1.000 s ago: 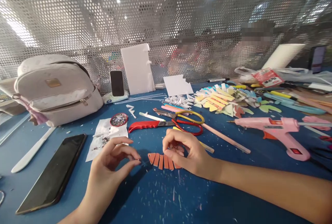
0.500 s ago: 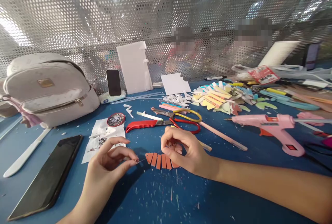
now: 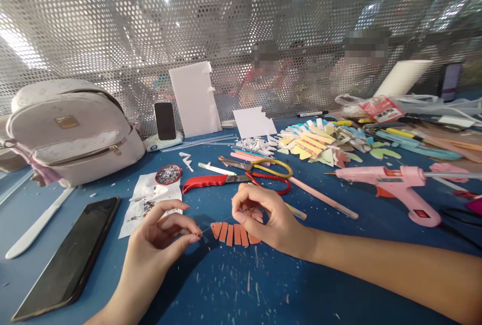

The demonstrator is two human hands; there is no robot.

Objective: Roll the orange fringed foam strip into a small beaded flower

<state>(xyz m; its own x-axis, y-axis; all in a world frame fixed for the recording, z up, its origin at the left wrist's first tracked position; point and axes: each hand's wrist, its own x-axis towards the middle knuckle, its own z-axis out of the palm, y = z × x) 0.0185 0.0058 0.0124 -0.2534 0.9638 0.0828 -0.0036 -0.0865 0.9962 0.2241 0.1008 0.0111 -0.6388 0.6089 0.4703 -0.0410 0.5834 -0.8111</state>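
— Head camera first: what did the hands have?

— The left hand point(image 3: 160, 232) had thumb and forefinger pinched together on a thin needle or wire point(image 3: 205, 231), too fine to tell which. Its tip reached the left end of the orange foam strips point(image 3: 232, 233). The right hand point(image 3: 263, 219) had its fingers curled down and clamped on the right end of that fan of strips, which lay flat on the blue table point(image 3: 233, 285) between both hands.

— What lay around them?

— Just behind the right hand were a red utility knife point(image 3: 205, 181) and scissors point(image 3: 269, 174) with red and yellow handles, close to the knuckles. A pink stick point(image 3: 324, 198) ran off behind the wrist. Well to the right lay a pink glue gun point(image 3: 395, 182). Left of the left hand were a white paper with glitter point(image 3: 150, 199), a round dish point(image 3: 167, 174) and a dark phone point(image 3: 70, 257) lying flat.

— And farther back?

— A pale backpack point(image 3: 71, 131), a second phone point(image 3: 164, 120) propped upright, a white foam board point(image 3: 194, 99) leaning on the perforated screen point(image 3: 113, 23), and a heap of coloured foam offcuts point(image 3: 320, 146).
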